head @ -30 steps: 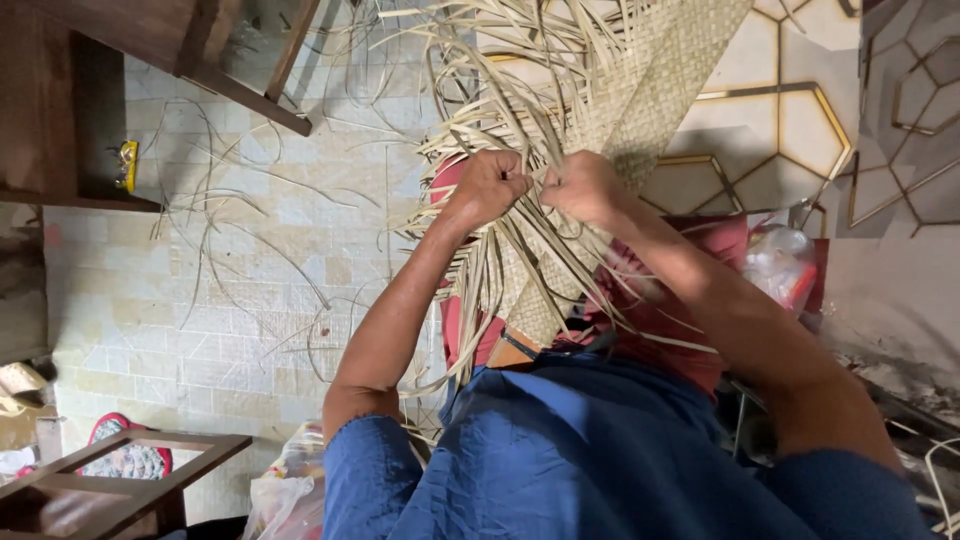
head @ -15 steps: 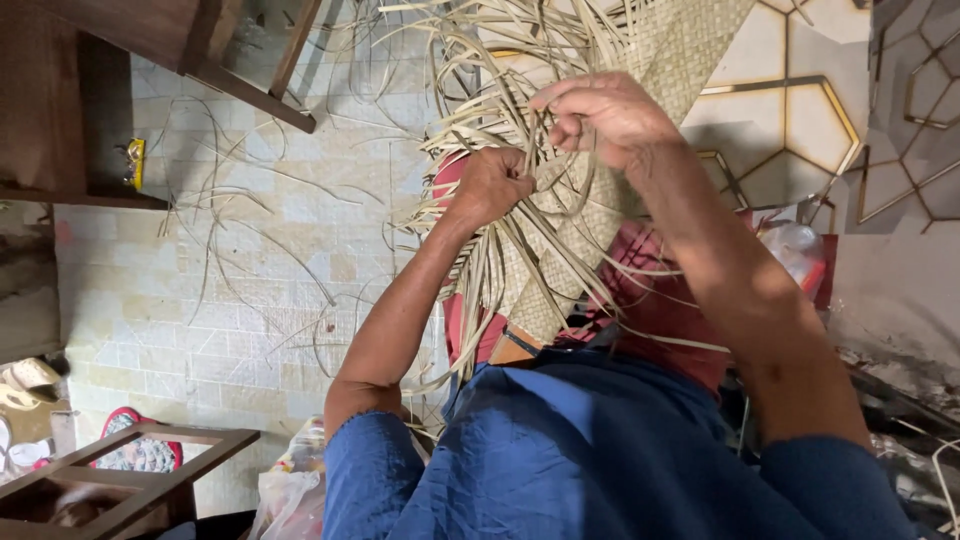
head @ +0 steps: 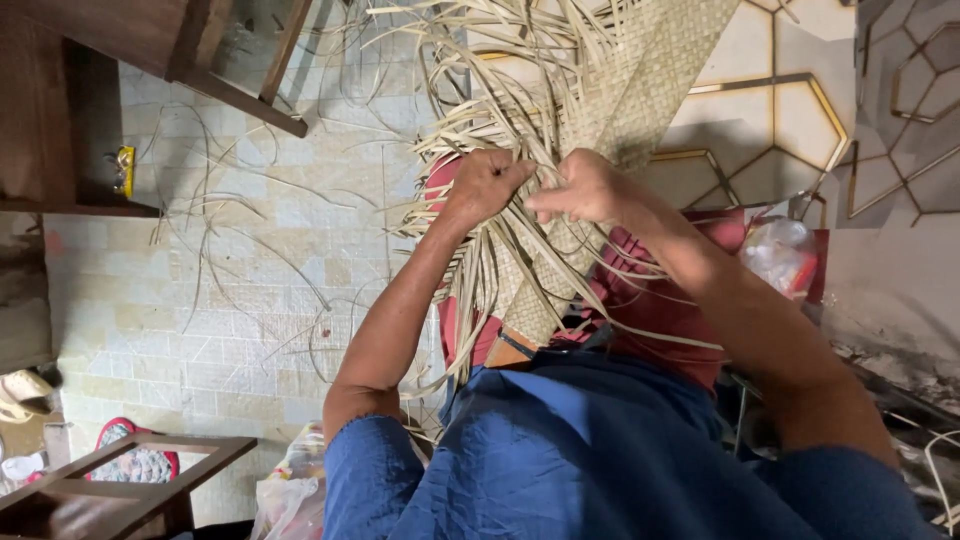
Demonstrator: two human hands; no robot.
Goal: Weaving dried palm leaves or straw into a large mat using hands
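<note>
The person sat bent over a half-woven mat [head: 640,90] of pale dried leaf strips, which lay across a red-clothed lap and ran out onto the tiled floor [head: 250,260]. The left hand [head: 487,185] was curled into a loose fist, its fingers closed around a bunch of loose strips [head: 500,100] at the mat's unfinished edge. The right hand [head: 585,190] sat just beside it, nearly touching, fingers pinched on a few strips where the woven part gave way to free ends. Both forearms came from the sleeves of a blue shirt [head: 600,450].

The free ends fanned out raggedly from the hands toward the floor, and stray strips [head: 210,230] lay scattered over the tiles well apart from the mat. A dark wooden shelf [head: 80,120] stood along one edge of the floor, holding a small yellow object [head: 124,170]. A wooden frame [head: 110,480] and a patterned slipper [head: 135,462] sat near a corner, and a clear plastic bag [head: 775,255] lay beyond the right arm.
</note>
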